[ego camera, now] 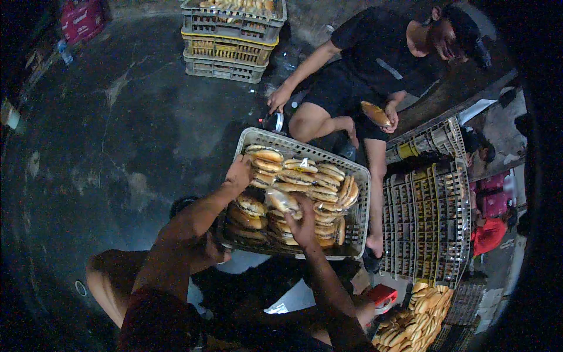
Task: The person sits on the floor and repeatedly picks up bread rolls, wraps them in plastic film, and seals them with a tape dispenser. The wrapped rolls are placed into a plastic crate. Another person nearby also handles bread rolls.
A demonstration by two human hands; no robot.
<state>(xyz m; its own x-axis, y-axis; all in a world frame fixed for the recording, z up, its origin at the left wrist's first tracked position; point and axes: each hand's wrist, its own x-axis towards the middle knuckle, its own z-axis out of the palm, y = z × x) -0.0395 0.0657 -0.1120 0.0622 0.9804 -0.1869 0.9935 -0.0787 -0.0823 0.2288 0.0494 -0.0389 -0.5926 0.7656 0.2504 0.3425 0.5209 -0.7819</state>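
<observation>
A grey plastic crate (361, 229) sits before me, holding rows of filled bread rolls (294, 177), several in clear wrapping. My right hand (304, 223) is over the front half of the crate, its fingers around a roll in a clear plastic bag (281, 200). At the crate's left side is my left hand (239, 174), its fingertips inside against the rolls near the rim. Those fingertips are partly hidden, so whether they grip a roll is unclear. Bare crate floor shows at the front right corner.
Across the crate a seated person in dark clothes (369, 57) holds a bread roll (375, 113). Tall stacked crates (422, 220) stand at right, beside loose bread (413, 317) and a red device (381, 298). More crates (228, 57) stand behind. Another person wears red (489, 235).
</observation>
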